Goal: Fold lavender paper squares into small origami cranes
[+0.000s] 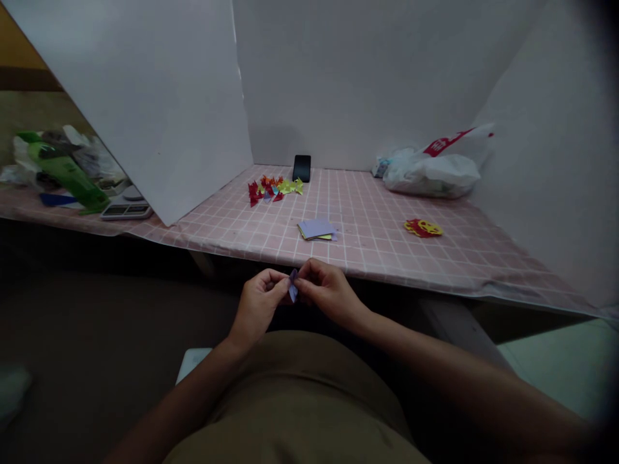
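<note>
"In the head view, what did the step call for?"

"Light, even pressure, I judged: the small folded purple paper (293, 287) would likely crease easily, so its edges wanted lining up before a firm press. It was held in the air, just in front of the near edge of the worktop (372, 238)."

"And the grip?"

"The left hand (257, 301) and right hand (331, 291) were both closed to a pinch, thumb against fingers, holding the paper from either side."

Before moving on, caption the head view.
Left hand and right hand pinch folded purple paper before a checked tablecloth.
</note>
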A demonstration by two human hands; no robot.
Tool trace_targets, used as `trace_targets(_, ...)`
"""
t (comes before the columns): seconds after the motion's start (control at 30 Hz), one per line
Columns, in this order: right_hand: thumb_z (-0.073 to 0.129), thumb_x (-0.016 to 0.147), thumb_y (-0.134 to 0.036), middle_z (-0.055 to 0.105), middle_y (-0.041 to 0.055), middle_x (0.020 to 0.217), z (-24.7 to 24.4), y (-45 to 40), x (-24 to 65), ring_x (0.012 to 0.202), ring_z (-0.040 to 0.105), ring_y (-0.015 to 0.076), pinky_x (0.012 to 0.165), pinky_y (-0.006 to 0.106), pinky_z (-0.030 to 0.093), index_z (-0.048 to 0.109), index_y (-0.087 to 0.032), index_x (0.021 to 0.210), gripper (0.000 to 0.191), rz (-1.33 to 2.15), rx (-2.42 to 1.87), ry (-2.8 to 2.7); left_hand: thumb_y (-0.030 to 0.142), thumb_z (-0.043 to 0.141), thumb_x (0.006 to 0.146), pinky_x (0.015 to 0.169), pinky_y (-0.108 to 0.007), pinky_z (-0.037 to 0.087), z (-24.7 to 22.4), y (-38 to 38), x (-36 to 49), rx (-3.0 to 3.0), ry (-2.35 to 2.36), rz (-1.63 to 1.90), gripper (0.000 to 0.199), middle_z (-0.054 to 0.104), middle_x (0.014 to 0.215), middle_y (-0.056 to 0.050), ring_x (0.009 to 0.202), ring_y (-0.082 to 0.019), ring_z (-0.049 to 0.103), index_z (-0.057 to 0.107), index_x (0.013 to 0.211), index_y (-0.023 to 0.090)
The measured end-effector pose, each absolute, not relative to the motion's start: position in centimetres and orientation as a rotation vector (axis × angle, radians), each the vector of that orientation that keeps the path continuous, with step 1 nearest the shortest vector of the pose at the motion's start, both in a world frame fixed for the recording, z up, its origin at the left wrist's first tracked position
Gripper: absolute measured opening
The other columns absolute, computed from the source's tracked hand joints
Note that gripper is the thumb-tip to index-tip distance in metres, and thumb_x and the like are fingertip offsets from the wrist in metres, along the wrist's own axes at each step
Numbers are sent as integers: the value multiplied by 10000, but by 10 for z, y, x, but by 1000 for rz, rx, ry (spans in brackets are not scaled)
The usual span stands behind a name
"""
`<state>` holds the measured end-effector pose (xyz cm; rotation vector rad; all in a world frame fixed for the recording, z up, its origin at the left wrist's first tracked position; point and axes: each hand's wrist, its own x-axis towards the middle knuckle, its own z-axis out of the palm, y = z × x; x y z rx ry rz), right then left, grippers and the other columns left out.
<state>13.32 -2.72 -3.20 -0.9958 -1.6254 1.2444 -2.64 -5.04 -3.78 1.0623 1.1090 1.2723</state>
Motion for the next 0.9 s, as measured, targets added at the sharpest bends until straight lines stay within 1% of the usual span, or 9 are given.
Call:
trace_targets(0.13,619,835,-269,617,-3,644,-31,-29,133,562,533,125,517,243,404,550,-203,739,136,1166,-1017,-1662,328,786,740,614,-214,486,-39,-52,-24,1020,1084,1285,223,690,690,6,622,-103,618,683,827,150)
trace_targets(0.27,600,860,-279,629,6,637,-30,-29,133,544,533,125,506,241,393,552,-201,740,151,1165,-1026,-1662,315,797,723,649,-226,502,-36,-54,-23,1030,1097,1293,241,705,716,1,645,-110,635,690,857,145)
trace_targets(0.4,596,864,-275,608,-4,615,-30,-29,133,530,513,120,501,238,373,557,-199,735,155,1165,-1021,-1675,308,791,702,649,-244,520,-33,-55,-22,1067,1119,1302,243,708,728,-3,641,-121,644,678,840,143)
trace_targets(0.53,593,874,-267,577,-12,605,-29,-29,135,563,505,129,521,244,369,572,-201,739,152,1105,-1018,-1754,306,777,690,620,-255,523,-30,-55,-22,1110,1166,1287,228,705,725,-10,617,-130,641,670,810,144)
trace_targets(0.7,593,886,-267,564,-12,643,-29,-27,137,604,489,132,561,257,371,579,-200,750,152,992,-1014,-1836,308,769,687,582,-257,508,-32,-54,-23,1133,1200,1246,212,693,704,-9,578,-129,623,684,795,146)
trace_targets(0.77,602,885,-268,564,-13,665,-28,-26,138,624,496,135,578,261,377,572,-203,770,135,964,-1006,-1834,305,767,689,579,-258,505,-34,-53,-24,1141,1198,1223,204,693,702,-12,575,-129,620,695,796,146)
trace_targets(0.9,618,872,-258,578,-18,701,-25,-24,139,641,510,136,600,265,388,596,-206,891,60,961,-962,-1832,305,774,682,575,-258,502,-38,-52,-25,1143,1181,1199,203,689,697,-14,570,-125,605,701,793,151)
